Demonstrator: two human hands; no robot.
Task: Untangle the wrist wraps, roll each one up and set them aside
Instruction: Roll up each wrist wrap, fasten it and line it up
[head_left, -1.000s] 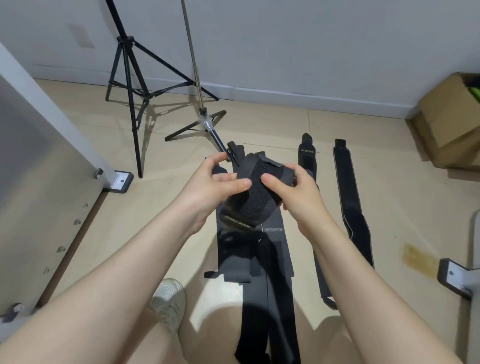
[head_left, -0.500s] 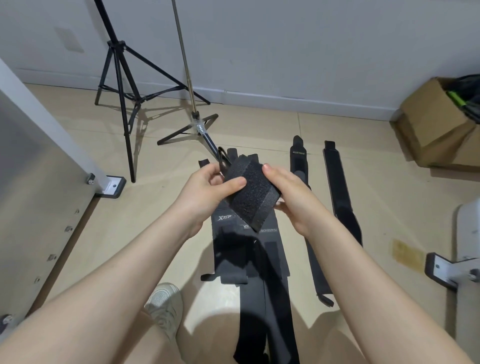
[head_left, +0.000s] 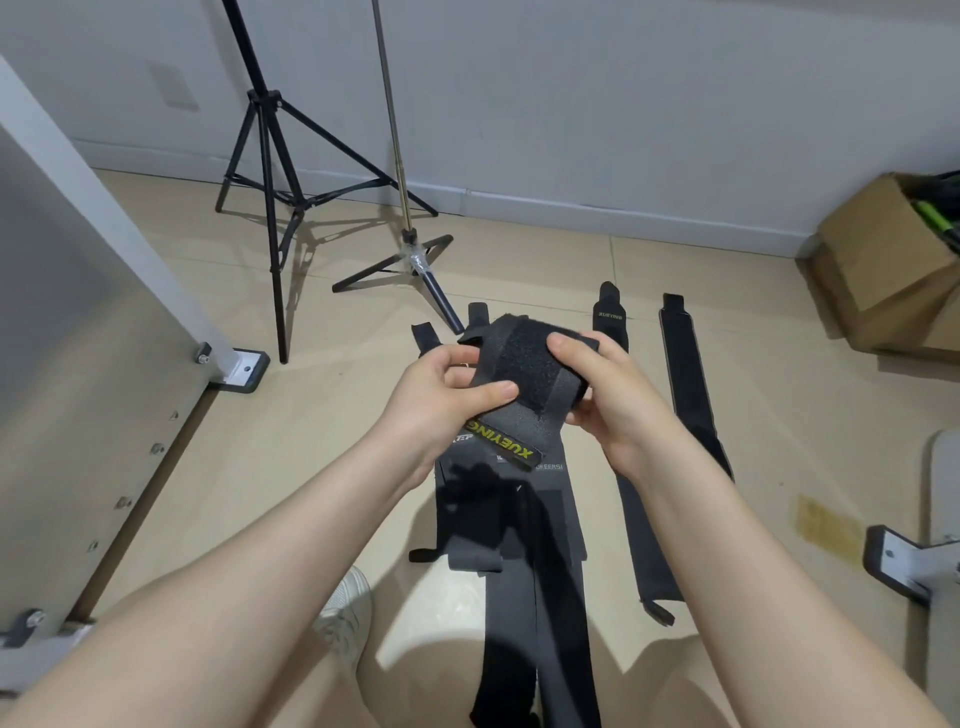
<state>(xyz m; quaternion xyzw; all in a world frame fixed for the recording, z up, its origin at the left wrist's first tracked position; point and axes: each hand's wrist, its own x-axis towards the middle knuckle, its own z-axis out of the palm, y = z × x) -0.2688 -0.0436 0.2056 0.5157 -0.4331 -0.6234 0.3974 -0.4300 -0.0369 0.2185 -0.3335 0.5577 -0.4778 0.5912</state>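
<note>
A black rolled wrist wrap with a rough hook patch and a yellow "XUEYING" label is held above the floor between both hands. My left hand grips its left side, thumb lying across the front. My right hand grips its right side, fingers curled over the top. Beneath it, several black wraps lie flat and overlapping on the floor, running down between my legs. Two more long wraps lie straight to the right, one beside my right forearm and one farther out.
A black tripod and a thin metal stand rise near the back wall. A white panel with bolted feet stands on the left. A cardboard box sits at the right. A bracket foot is near the right edge.
The roll has turned in my hands: the loose tail with the yellow label, visible 1 s ago and hidden 0.5 s ago, hangs at the lower front again. My hands stayed around it.
</note>
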